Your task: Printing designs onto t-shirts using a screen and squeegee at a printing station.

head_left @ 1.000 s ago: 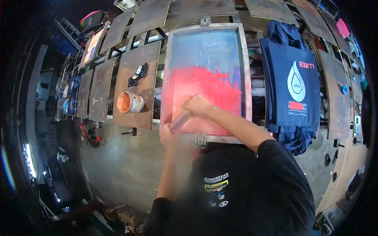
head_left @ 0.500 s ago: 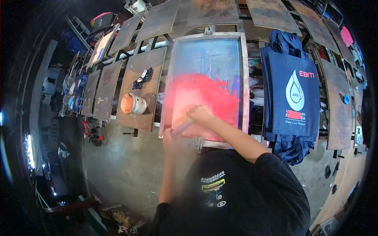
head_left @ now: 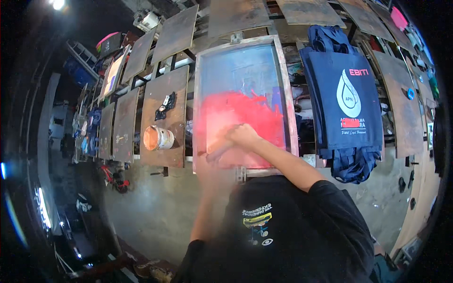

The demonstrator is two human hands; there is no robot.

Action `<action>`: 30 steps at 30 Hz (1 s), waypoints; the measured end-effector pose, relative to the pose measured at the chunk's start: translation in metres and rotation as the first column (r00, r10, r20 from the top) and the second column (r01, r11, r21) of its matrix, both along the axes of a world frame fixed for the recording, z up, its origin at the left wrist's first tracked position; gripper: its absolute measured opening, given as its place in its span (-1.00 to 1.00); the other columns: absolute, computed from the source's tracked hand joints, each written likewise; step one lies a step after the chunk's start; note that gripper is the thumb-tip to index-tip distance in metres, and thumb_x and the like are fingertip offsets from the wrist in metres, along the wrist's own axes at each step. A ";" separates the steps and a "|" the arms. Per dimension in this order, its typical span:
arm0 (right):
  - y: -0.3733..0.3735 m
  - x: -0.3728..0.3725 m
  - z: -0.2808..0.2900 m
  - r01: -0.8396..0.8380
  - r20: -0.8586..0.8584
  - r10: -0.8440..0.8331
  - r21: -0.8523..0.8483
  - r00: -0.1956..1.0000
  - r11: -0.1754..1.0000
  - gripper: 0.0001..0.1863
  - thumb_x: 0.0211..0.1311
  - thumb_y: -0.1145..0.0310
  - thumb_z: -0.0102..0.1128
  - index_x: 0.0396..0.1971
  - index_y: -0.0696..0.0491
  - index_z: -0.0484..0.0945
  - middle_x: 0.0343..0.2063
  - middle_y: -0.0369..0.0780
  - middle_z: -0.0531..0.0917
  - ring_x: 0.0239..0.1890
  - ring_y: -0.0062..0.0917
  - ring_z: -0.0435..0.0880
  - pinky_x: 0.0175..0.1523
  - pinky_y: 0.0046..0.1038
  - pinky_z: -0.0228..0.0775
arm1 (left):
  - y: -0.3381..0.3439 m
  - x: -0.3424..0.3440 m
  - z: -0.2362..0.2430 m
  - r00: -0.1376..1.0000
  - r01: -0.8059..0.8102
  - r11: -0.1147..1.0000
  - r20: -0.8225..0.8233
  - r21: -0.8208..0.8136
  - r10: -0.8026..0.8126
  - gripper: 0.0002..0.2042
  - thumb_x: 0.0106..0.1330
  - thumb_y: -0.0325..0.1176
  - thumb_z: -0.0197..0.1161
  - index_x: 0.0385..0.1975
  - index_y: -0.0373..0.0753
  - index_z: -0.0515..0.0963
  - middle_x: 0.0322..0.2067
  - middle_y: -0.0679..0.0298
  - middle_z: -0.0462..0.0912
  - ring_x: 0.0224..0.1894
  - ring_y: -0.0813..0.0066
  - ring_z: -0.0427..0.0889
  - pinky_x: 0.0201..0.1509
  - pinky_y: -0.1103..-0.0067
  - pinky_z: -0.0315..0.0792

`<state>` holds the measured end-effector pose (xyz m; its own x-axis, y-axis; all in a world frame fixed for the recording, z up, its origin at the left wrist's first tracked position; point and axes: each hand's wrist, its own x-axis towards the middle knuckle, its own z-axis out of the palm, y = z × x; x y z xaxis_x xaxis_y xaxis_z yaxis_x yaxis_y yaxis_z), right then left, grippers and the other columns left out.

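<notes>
Red-pink ink [head_left: 266, 123] covers the lower half of the mesh inside a pale wooden frame [head_left: 286, 101], which stands in the middle of the picture. On this ink, in the lower centre, is a bar-shaped tool [head_left: 220, 152]. Its long axis is slanted: one end points to the lower left, toward the near corner of the frame, and the other goes up to the right. The right hand [head_left: 244, 136] is at the upper right end, over the ink; the left hand [head_left: 206, 164] is at the lower left end, beside the frame's edge. So the tool lies between the two hands, and each is near to its own end.

The right hand is closed like a fist around the tool, without visible gap between fingers and bar. The left hand touches the lower end, but a hazy blur covers it, so I cannot tell how tightly its fingers are bent.

Left of the frame, a bucket [head_left: 165, 139] with orange inside lies on a brown board [head_left: 173, 153]; to the right are dark blue bags [head_left: 337, 137].
</notes>
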<state>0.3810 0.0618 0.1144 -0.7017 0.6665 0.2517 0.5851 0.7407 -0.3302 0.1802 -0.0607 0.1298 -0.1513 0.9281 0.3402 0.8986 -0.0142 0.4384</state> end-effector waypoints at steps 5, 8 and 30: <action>0.007 0.000 0.017 0.079 0.034 -0.075 -0.131 0.997 0.988 -0.76 -0.12 0.27 0.38 -0.37 -0.07 0.62 -0.33 -0.21 0.71 -0.22 -0.29 0.72 -0.20 -0.20 0.58 | 0.029 -0.025 -0.014 0.987 0.116 0.988 0.127 -0.102 -0.103 -0.52 0.05 -0.39 0.53 -0.05 -0.29 0.47 -0.21 0.03 0.58 -0.18 0.10 0.63 -0.19 0.36 0.51; 0.001 0.005 0.018 0.156 0.017 -0.156 -0.215 0.988 0.964 -0.75 -0.12 0.23 0.39 -0.38 -0.07 0.62 -0.37 -0.20 0.71 -0.26 -0.25 0.72 -0.20 -0.16 0.56 | 0.050 -0.032 -0.001 0.977 0.204 0.971 0.083 -0.123 -0.195 -0.53 0.07 -0.36 0.50 -0.06 -0.27 0.43 -0.16 0.01 0.52 -0.13 -0.01 0.57 -0.13 0.27 0.50; -0.141 -0.030 -0.004 0.907 0.033 -0.979 -0.385 0.201 0.173 -0.46 -0.02 0.11 0.47 -0.17 0.07 0.37 -0.45 -0.06 0.70 -0.38 -0.12 0.73 -0.30 -0.12 0.57 | 0.185 0.075 0.025 0.115 0.857 0.208 -0.219 -0.472 -0.969 -0.33 -0.10 -0.20 0.55 0.12 -0.03 0.49 0.12 0.23 0.53 0.21 0.22 0.45 0.20 0.25 0.34</action>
